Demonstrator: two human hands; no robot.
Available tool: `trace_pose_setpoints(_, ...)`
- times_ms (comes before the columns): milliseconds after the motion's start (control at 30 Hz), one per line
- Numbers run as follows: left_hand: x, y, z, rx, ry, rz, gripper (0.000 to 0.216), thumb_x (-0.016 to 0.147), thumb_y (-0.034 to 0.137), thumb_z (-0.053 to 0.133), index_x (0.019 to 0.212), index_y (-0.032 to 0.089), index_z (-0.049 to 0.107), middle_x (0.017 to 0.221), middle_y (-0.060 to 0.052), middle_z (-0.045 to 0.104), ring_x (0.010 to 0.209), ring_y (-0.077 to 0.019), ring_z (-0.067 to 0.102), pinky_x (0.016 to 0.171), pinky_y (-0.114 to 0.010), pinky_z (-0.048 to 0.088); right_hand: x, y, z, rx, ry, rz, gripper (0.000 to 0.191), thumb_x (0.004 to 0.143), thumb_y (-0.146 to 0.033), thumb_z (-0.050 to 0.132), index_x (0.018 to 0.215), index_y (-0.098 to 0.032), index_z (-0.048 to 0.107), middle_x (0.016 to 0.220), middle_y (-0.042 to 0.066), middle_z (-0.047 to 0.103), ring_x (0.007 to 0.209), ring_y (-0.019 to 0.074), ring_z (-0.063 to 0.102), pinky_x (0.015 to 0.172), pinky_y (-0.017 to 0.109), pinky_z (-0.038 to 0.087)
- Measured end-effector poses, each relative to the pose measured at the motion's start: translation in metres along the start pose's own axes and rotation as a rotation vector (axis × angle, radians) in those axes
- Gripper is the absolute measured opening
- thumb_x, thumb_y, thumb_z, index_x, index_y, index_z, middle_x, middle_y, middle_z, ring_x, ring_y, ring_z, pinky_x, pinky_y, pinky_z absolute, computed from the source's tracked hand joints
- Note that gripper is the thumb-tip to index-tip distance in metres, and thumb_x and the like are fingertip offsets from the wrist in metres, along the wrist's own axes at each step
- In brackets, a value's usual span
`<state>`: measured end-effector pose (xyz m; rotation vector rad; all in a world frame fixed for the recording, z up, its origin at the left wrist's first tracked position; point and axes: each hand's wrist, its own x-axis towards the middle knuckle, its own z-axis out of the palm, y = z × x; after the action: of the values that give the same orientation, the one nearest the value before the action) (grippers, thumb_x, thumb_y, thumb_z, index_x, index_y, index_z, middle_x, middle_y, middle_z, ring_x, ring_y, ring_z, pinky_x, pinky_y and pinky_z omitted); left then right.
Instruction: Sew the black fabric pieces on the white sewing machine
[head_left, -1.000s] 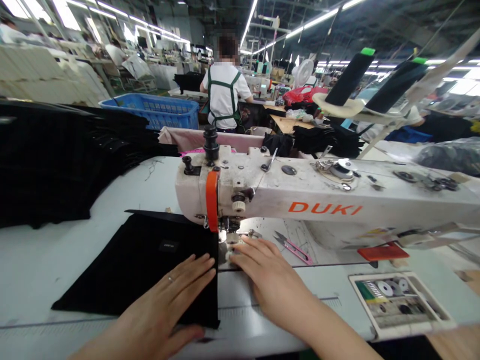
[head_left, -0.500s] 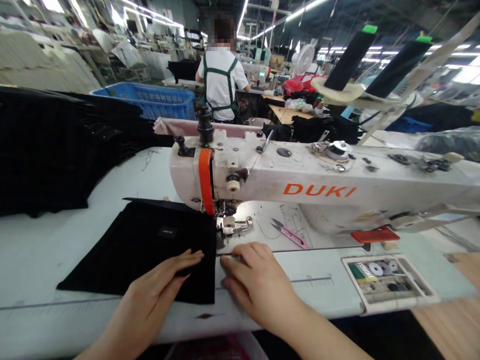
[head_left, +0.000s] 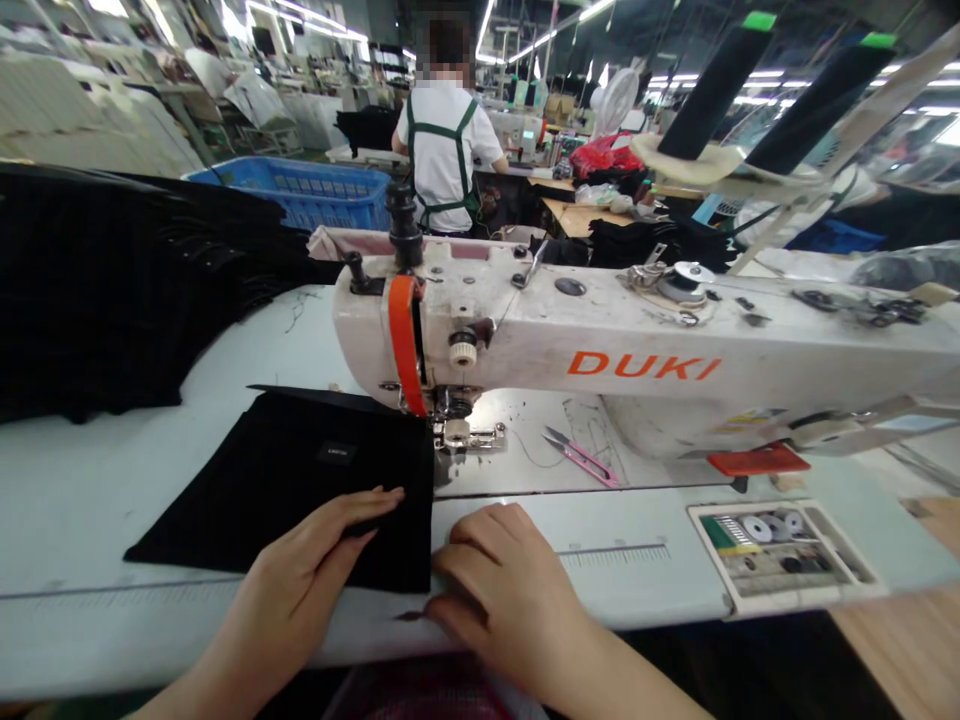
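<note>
A black fabric piece [head_left: 285,480] with a small black label lies flat on the pale table [head_left: 75,500], left of the needle. My left hand [head_left: 315,555] rests on its near right part, fingers stretched along the cloth. My right hand [head_left: 495,590] sits at the fabric's near right corner by the table's front edge, fingers curled under and pinching at the cloth's edge. Just beyond both hands stands the white DUKI sewing machine [head_left: 645,365], its presser foot [head_left: 459,435] bare beside the cloth's right edge.
Pink thread snips [head_left: 581,455] lie under the machine arm. A tray of bobbins [head_left: 780,555] is set into the table at right. Stacked black fabric [head_left: 112,280] fills the left. A blue crate [head_left: 307,195] and a person in a green-strapped apron [head_left: 446,150] are behind.
Both hands have drawn back toward me from the needle area. The right hand has gone from flat and stretched to curled at the fabric's near corner.
</note>
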<state>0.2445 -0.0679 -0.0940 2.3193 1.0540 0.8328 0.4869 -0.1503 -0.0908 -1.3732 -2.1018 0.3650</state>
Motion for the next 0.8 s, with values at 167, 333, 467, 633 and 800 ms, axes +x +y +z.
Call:
trace_pose_setpoints(167,-0.002,-0.005,-0.003,0.087,-0.035,0.084,0.033,0.105,0.025,0.05,0.133,0.031,0.066,0.135,0.002,0.074,0.125,-0.015,0.071,0.11,-0.024,0.055,0.001,-0.005,0.019,-0.032,0.133,-0.108,0.01,0.099,-0.019,0.068,0.089,-0.022,0.068,0.085,0.0,0.067,0.08,0.0188,0.056,0.073,0.035,0.045)
trace_pose_setpoints(333,-0.011,-0.014,-0.001,0.279,-0.204,0.371,0.06,0.098,0.003,0.04,0.152,0.025,0.053,0.157,-0.003,0.058,0.148,-0.0223,0.051,0.121,-0.038,0.049,0.002,-0.006,0.015,-0.018,0.129,-0.17,0.017,0.101,-0.017,0.061,0.085,-0.02,0.063,0.117,0.004,0.073,0.1,0.0207,0.064,0.086,0.035,0.051)
trace_pose_setpoints(467,-0.013,-0.014,0.001,0.374,-0.337,0.461,0.069,0.096,0.0,0.042,0.162,0.02,0.041,0.162,-0.008,0.052,0.15,-0.0264,0.049,0.12,-0.04,0.05,0.002,-0.003,0.015,0.017,0.132,-0.168,0.018,0.108,-0.017,0.054,0.093,-0.02,0.064,0.104,0.003,0.077,0.091,0.0185,0.066,0.083,0.034,0.052)
trace_pose_setpoints(633,-0.006,-0.008,0.002,0.369,-0.284,0.524,0.066,0.09,-0.001,0.042,0.154,0.016,0.052,0.152,-0.009,0.063,0.144,-0.0241,0.056,0.117,-0.035,0.052,0.003,0.001,0.022,-0.007,0.132,-0.249,0.024,0.11,-0.016,0.047,0.095,-0.019,0.065,0.097,0.003,0.077,0.085,0.0168,0.066,0.077,0.033,0.053)
trace_pose_setpoints(800,-0.001,-0.008,0.004,0.393,-0.302,0.566,0.062,0.09,0.0,0.045,0.15,0.013,0.055,0.15,-0.009,0.064,0.147,-0.0216,0.053,0.122,-0.034,0.046,0.007,0.006,0.018,-0.084,0.091,-0.293,0.022,0.105,-0.014,0.053,0.088,-0.021,0.065,0.088,0.002,0.074,0.078,0.0163,0.065,0.071,0.032,0.051)
